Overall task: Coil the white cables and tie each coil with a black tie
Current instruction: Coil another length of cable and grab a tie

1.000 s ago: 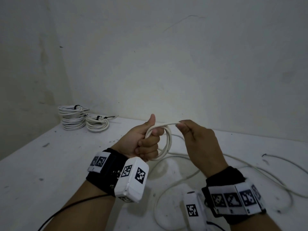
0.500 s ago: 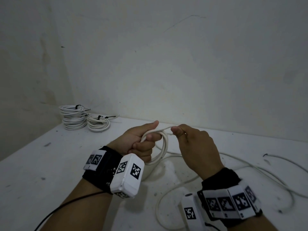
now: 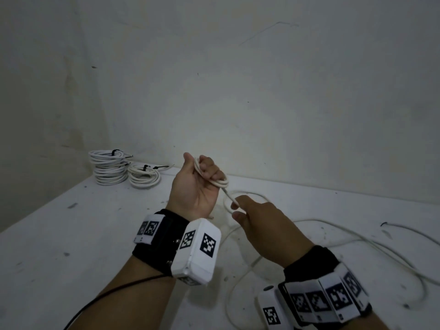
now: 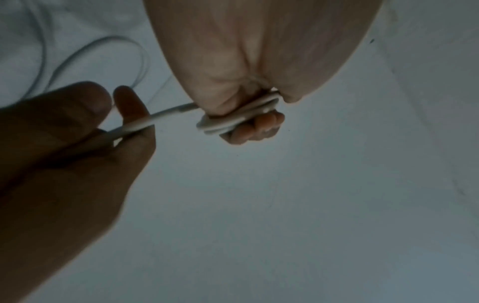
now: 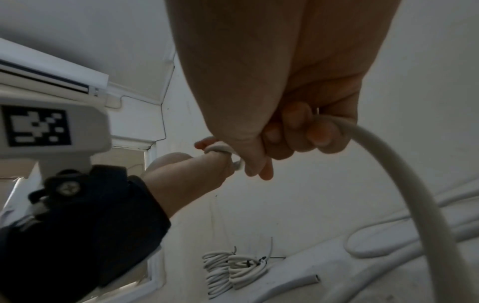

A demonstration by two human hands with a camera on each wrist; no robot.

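At the left of the frame sat the finished coils [image 3: 123,170], two stacks of white cable already cinched with black ties [image 3: 116,152], parked against the wall at the back of the table [image 3: 59,234]. Moving toward the centre, the left hand [image 3: 197,186] was raised palm-up, fingers clenched round a small coil [image 3: 215,178] of only a few turns. Just right of it and lower, the right hand [image 3: 259,220] pinched the white cable [image 3: 229,197] between thumb and fingers, the strand running taut from that pinch up to the coil. Further right, the rest of the cable [image 3: 357,241] sprawled loose across the table in wide loops, and that was most of its length.

So the step in hand looked like winding, early on. The next move likely called for the right hand to sweep the strand over and lay another turn into the left hand's grip, keeping the loops matched. No loose tie showed in view.

The table was white, scuffed and speckled with dark marks; bare pale walls met in a corner at upper left, under dim light.
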